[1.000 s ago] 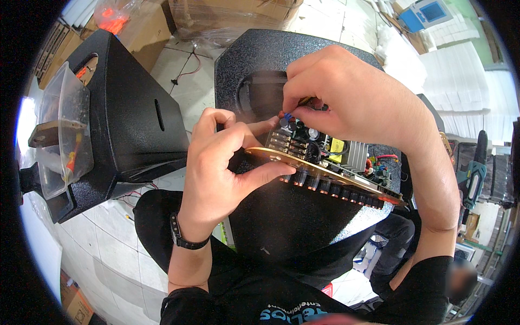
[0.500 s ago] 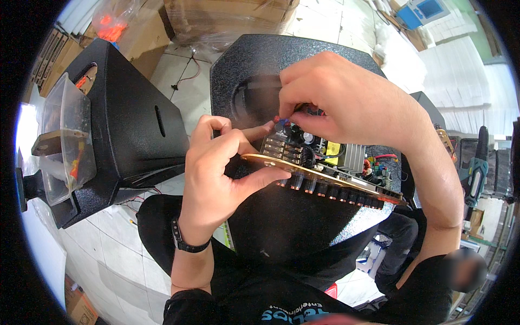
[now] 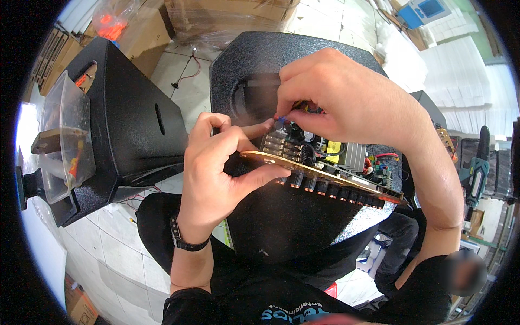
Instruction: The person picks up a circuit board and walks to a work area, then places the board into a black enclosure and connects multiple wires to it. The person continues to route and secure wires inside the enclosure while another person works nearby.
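Note:
An amplifier panel (image 3: 352, 182) with circuit boards on its upper side and a row of black knobs (image 3: 322, 189) beneath is held up on edge over a black speaker cabinet (image 3: 298, 227). My left hand (image 3: 214, 162) grips its left end, thumb on the near face and fingers behind. My right hand (image 3: 330, 97) reaches over from the right, thumb and finger pinched at a small blue-and-red wire connector (image 3: 281, 118) beside the board's left components. Its fingers hide part of the connector. A silver heat sink (image 3: 355, 154) and a yellow transformer (image 3: 332, 149) show on the board.
At left stands another black speaker cabinet (image 3: 146, 97) with a clear plastic box (image 3: 57, 162) on it. Cardboard boxes (image 3: 227, 21) lie behind. Stacked white foam sheets (image 3: 455, 76) and a teal-and-black power tool (image 3: 476, 168) are to the right. Loose wires (image 3: 187, 70) lie on the tiles.
My right hand has shifted slightly up and left, still pinching by the connector. My left hand's grip on the panel is about the same.

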{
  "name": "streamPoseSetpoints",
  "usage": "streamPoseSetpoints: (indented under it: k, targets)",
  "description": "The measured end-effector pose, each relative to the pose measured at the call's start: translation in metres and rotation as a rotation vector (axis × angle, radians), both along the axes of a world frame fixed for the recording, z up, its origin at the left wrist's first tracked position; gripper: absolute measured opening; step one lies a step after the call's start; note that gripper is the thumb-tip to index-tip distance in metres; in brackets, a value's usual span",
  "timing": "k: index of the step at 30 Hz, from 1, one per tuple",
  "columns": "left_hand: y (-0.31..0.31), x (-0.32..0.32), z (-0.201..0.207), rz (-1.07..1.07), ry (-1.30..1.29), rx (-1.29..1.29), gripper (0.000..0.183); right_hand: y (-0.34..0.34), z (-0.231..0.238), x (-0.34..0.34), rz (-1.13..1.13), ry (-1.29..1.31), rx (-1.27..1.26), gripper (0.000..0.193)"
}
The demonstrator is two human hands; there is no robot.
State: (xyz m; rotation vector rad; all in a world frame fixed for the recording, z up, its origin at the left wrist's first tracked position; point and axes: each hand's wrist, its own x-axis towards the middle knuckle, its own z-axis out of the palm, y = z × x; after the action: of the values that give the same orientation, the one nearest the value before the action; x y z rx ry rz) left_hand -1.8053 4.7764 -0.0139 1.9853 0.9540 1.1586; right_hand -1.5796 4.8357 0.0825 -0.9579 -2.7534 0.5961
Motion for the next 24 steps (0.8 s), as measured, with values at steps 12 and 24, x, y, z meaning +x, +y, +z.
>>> streamPoseSetpoints:
  k: [12,24]
  targets:
    - [-0.0026,-0.0009,-0.0037,0.027,-0.019,-0.066,0.043,0.0002,0.0024,-0.0028,-0.004,-0.01,0.004,0.008]
    - [-0.0023,-0.0027,-0.0029,0.02,0.008,-0.048,0.044,0.0005,0.0019,-0.0021,-0.003,0.004,-0.003,0.007]
